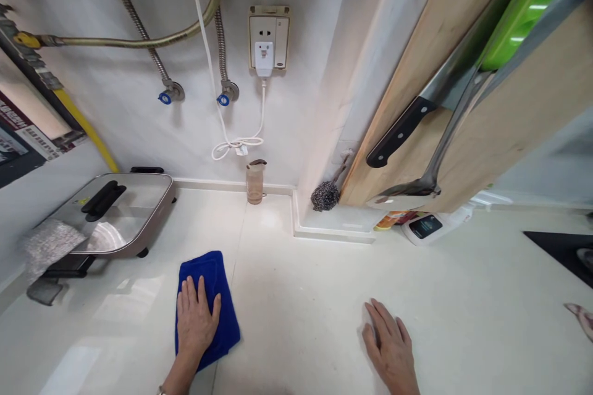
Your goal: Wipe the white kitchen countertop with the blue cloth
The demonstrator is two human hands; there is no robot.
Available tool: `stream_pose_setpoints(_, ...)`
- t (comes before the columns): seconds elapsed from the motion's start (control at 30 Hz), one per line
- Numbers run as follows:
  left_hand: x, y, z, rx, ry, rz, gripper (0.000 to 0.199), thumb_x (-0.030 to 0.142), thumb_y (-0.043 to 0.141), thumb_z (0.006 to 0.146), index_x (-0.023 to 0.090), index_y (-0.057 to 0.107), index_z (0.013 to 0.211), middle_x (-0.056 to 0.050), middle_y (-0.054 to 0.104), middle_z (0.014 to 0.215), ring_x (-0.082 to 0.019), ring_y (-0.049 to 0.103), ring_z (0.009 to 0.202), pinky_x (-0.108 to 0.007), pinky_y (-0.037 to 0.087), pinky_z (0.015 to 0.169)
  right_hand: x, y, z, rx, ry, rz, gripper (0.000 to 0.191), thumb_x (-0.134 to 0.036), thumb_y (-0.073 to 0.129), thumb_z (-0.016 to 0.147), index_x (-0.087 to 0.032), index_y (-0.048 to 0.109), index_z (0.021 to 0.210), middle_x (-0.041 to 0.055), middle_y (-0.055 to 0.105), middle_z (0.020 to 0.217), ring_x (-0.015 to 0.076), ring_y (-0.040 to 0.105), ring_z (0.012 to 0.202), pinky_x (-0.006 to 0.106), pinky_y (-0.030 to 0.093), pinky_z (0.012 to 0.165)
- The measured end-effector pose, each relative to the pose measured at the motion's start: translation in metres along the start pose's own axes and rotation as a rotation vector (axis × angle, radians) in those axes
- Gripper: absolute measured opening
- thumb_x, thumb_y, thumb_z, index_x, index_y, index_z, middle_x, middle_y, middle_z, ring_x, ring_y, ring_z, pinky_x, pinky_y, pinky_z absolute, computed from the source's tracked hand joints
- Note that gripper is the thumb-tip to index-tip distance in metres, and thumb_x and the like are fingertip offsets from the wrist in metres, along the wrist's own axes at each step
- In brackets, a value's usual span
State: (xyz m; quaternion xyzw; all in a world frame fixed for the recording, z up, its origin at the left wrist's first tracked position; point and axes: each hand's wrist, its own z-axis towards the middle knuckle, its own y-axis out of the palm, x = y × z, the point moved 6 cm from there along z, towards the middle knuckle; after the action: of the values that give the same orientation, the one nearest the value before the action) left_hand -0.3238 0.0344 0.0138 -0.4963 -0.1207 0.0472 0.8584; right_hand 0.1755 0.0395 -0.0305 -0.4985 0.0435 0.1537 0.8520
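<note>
A folded blue cloth (225, 321) lies on the white countertop (287, 296), left of centre. My left hand (197, 318) rests flat on it, palm down, with its fingers extended and the thumb apart. To the right, my right hand (390, 345) is on or just over the bare countertop, its fingers a little bent and the thumb apart, with nothing seen in it. The palm side of both hands is hidden.
An electric pan with a glass lid (143, 197) stands at the left. By the wall is a small glass jar (254, 184). A steel scrubber (325, 195), wooden board (523, 99), black-handled knife (401, 131) and white bottle (438, 225) are at the right.
</note>
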Motion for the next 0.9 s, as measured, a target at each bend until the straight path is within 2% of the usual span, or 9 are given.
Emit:
stream_pose_setpoints(0.2, 0.032, -0.009, -0.023, -0.006, 0.102, -0.017, 0.070, 0.042, 0.039, 0.100, 0.004, 0.025, 0.158, -0.028, 0.011, 0.167, -0.042, 0.015, 0.155, -0.064, 0.033, 0.119, 0.001, 0.000, 0.000, 0.001, 0.005, 0.004, 0.049, -0.045, 0.036, 0.101, -0.024, 0.048, 0.144, 0.0086, 0.054, 0.147, 0.0254, 0.051, 0.134, 0.052, 0.028, 0.119)
stream_pose_setpoints(0.37, 0.054, -0.008, -0.031, -0.085, 0.132, -0.030, 0.075, 0.038, 0.043, 0.098, 0.006, 0.016, 0.160, -0.027, 0.007, 0.168, -0.041, 0.012, 0.156, -0.063, 0.033, 0.120, 0.000, -0.001, 0.000, -0.025, 0.033, 0.013, 0.049, -0.045, 0.036, 0.101, -0.024, 0.049, 0.143, 0.0090, 0.055, 0.146, 0.0269, 0.051, 0.134, 0.053, 0.029, 0.118)
stream_pose_setpoints(0.63, 0.070, -0.005, -0.026, -0.113, 0.137, -0.026, 0.076, 0.035, 0.046, 0.097, 0.003, 0.017, 0.159, -0.028, 0.000, 0.168, -0.042, 0.007, 0.156, -0.064, 0.031, 0.121, 0.000, -0.004, 0.000, -0.058, 0.058, 0.037, 0.050, -0.046, 0.036, 0.100, -0.023, 0.051, 0.141, 0.0103, 0.055, 0.146, 0.0287, 0.051, 0.134, 0.055, 0.029, 0.118)
stream_pose_setpoints(0.77, 0.086, 0.002, -0.017, -0.145, 0.136, -0.046, 0.075, 0.034, 0.046, 0.096, 0.002, 0.019, 0.159, -0.028, 0.003, 0.167, -0.040, 0.008, 0.156, -0.062, 0.030, 0.122, 0.001, -0.002, -0.001, -0.073, 0.064, 0.042, 0.051, -0.048, 0.036, 0.099, -0.023, 0.051, 0.141, 0.0096, 0.054, 0.147, 0.0290, 0.050, 0.135, 0.055, 0.028, 0.119)
stream_pose_setpoints(0.9, 0.104, 0.012, -0.003, -0.144, 0.129, -0.088, 0.078, 0.032, 0.047, 0.096, 0.004, 0.014, 0.160, -0.026, 0.004, 0.168, -0.040, 0.008, 0.156, -0.063, 0.030, 0.122, 0.001, -0.001, -0.002, -0.071, 0.065, 0.026, 0.051, -0.049, 0.035, 0.100, -0.023, 0.052, 0.141, 0.0104, 0.055, 0.146, 0.0293, 0.051, 0.134, 0.056, 0.029, 0.118)
